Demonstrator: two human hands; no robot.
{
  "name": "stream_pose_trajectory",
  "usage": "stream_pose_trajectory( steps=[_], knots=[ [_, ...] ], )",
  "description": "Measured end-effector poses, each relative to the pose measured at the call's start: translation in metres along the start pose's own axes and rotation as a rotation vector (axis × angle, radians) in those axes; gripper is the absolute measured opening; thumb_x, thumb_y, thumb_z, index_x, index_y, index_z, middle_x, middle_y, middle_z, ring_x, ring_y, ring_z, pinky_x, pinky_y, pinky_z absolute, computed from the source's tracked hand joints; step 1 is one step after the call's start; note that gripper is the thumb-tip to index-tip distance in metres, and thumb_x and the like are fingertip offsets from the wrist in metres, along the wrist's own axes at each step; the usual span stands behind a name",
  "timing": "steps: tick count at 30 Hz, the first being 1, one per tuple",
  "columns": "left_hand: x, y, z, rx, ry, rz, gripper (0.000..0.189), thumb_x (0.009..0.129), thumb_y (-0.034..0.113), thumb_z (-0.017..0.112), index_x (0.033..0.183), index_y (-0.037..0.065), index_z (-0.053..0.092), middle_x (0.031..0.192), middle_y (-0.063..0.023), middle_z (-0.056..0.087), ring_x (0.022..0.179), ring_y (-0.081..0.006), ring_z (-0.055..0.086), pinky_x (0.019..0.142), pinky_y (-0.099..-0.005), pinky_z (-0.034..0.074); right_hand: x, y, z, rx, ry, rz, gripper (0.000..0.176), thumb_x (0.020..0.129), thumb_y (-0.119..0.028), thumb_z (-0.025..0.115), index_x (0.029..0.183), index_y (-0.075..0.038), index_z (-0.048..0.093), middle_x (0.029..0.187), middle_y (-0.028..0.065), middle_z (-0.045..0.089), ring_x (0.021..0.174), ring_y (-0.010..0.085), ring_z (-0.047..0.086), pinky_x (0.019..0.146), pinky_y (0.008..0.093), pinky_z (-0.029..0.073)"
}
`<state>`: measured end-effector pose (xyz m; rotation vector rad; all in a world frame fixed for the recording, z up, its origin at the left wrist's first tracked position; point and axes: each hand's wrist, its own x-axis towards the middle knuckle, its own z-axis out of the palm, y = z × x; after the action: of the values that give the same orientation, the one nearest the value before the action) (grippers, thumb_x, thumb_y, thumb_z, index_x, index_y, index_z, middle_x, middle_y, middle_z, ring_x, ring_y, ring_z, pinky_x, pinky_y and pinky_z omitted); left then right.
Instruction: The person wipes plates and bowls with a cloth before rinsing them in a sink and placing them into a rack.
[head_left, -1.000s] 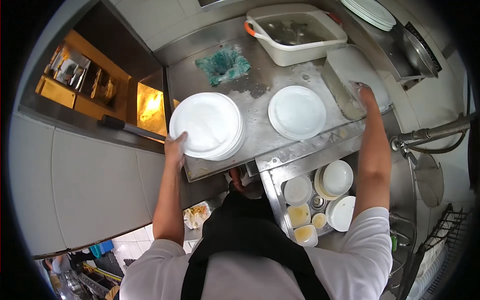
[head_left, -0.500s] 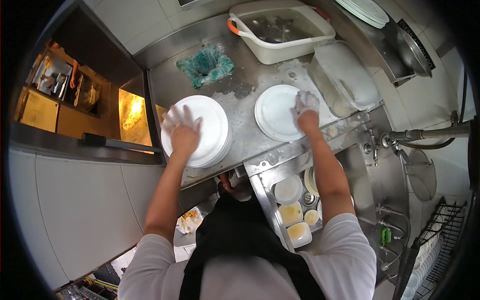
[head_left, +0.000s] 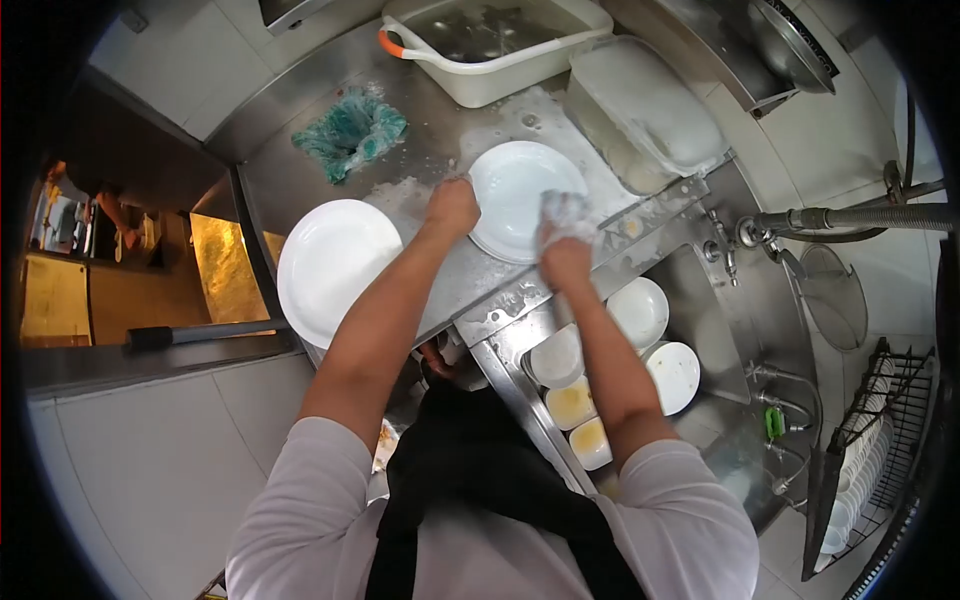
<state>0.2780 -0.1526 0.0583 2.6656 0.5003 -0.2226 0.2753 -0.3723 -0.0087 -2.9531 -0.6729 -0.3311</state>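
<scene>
A round white plate (head_left: pixel 512 185) lies on the wet steel counter, on top of at least one more plate. My left hand (head_left: pixel 455 207) is closed at its left rim, fingers curled over the edge. Over the plate's right side, my right hand (head_left: pixel 567 250) presses a foam-covered scrubbing pad (head_left: pixel 566 210), smeared by motion. Left of my forearm stands a stack of white plates (head_left: pixel 335 265), its right side partly covered by that arm.
A crumpled green bag (head_left: pixel 350 135) sits behind the plates. At the back are a white tub of water (head_left: pixel 470 68) and a cloudy plastic bin (head_left: pixel 650 110). Dirty bowls (head_left: pixel 570 403) fill part of the sink, near a tap (head_left: pixel 722 245). Another person's hand (head_left: pixel 128 235) shows through the left opening.
My left hand has left the left stack and moved right to the soapy plate's rim. My right hand has shifted across that plate's surface. The whole view has swung somewhat.
</scene>
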Motion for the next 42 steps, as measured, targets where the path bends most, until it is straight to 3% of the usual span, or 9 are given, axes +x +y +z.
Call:
stream_pose_trajectory(
  steps=[5,8,13,17,21,26,36,38,42],
  knots=[
    [0.006,-0.004,0.018,-0.135,0.090,-0.076,0.044,0.075,0.027,0.077,0.104,-0.004,0.065,0.107,-0.0261,0.064,0.102,-0.0377,0.063,0.088,-0.0423,0.050,0.065,0.050,0.006,0.289,0.046,0.100,0.054,0.091,-0.020,0.047,0.143,-0.009,0.036,0.136,0.0270,0.046,0.115,0.0384,0.054,0.094,0.0467,0.046],
    [0.012,-0.010,0.024,-0.226,0.140,-0.136,0.042,0.078,0.026,0.073,0.104,-0.006,0.065,0.106,-0.0264,0.065,0.101,-0.0374,0.063,0.087,-0.0413,0.050,0.083,0.048,-0.002,0.258,-0.327,0.263,0.053,0.090,-0.020,0.048,0.141,-0.009,0.039,0.136,0.0254,0.047,0.107,0.0375,0.058,0.085,0.0449,0.051],
    [0.036,-0.028,0.093,-0.879,0.095,-0.294,0.058,0.089,0.038,0.060,0.118,-0.012,0.055,0.118,-0.0281,0.060,0.110,-0.0380,0.058,0.093,-0.0395,0.045,0.094,0.043,0.024,0.070,0.355,-0.155,0.054,0.091,-0.020,0.047,0.143,-0.011,0.038,0.126,0.0200,0.057,0.100,0.0336,0.063,0.094,0.0542,0.042],
    [0.023,0.000,0.066,-1.267,0.093,-0.596,0.062,0.094,0.044,0.051,0.119,-0.013,0.055,0.120,-0.0263,0.059,0.111,-0.0336,0.058,0.091,-0.0390,0.045,0.096,-0.009,0.041,0.111,0.133,-0.120,0.049,0.093,-0.026,0.043,0.139,-0.010,0.043,0.141,0.0209,0.043,0.134,0.0367,0.036,0.110,0.0523,0.021],
    [0.029,0.002,0.064,-1.308,0.095,-0.620,0.063,0.094,0.047,0.049,0.113,-0.012,0.059,0.113,-0.0268,0.063,0.102,-0.0350,0.062,0.086,-0.0409,0.048,0.074,-0.059,0.022,0.316,0.038,-0.279,0.039,0.091,-0.023,0.046,0.127,-0.010,0.055,0.080,0.0177,0.068,0.077,0.0353,0.066,0.094,0.0558,0.039],
    [0.037,0.000,0.077,-1.138,0.120,-0.603,0.064,0.095,0.047,0.048,0.110,-0.013,0.060,0.112,-0.0290,0.062,0.103,-0.0384,0.062,0.085,-0.0418,0.048,0.010,-0.015,-0.023,0.337,-0.137,-0.442,0.056,0.092,-0.032,0.050,0.143,-0.011,0.039,0.149,0.0192,0.032,0.139,0.0395,0.025,0.111,0.0508,0.022],
    [0.050,0.002,0.080,-1.112,0.073,-0.678,0.065,0.097,0.049,0.043,0.113,-0.012,0.060,0.114,-0.0265,0.063,0.105,-0.0382,0.062,0.085,-0.0421,0.049,0.095,-0.037,0.040,0.278,0.068,-0.308,0.062,0.096,-0.044,0.042,0.145,-0.008,0.035,0.148,0.0236,0.033,0.140,0.0397,0.023,0.115,0.0477,0.016],
    [0.029,0.017,0.047,-1.355,0.102,-0.695,0.061,0.095,0.045,0.048,0.112,-0.012,0.060,0.111,-0.0255,0.064,0.099,-0.0364,0.064,0.080,-0.0426,0.051,0.102,-0.071,-0.026,0.111,-1.068,-0.349,0.056,0.097,-0.039,0.041,0.143,-0.008,0.039,0.144,0.0247,0.038,0.137,0.0406,0.030,0.113,0.0495,0.020],
    [0.060,-0.010,0.108,-1.266,-0.013,-0.522,0.049,0.087,0.031,0.067,0.110,-0.012,0.062,0.102,-0.0221,0.066,0.083,-0.0300,0.066,0.066,-0.0424,0.053,0.012,-0.043,-0.033,0.430,-0.540,-0.315,0.057,0.094,-0.032,0.047,0.144,-0.007,0.037,0.142,0.0273,0.039,0.135,0.0414,0.032,0.113,0.0470,0.023]
  ],
)
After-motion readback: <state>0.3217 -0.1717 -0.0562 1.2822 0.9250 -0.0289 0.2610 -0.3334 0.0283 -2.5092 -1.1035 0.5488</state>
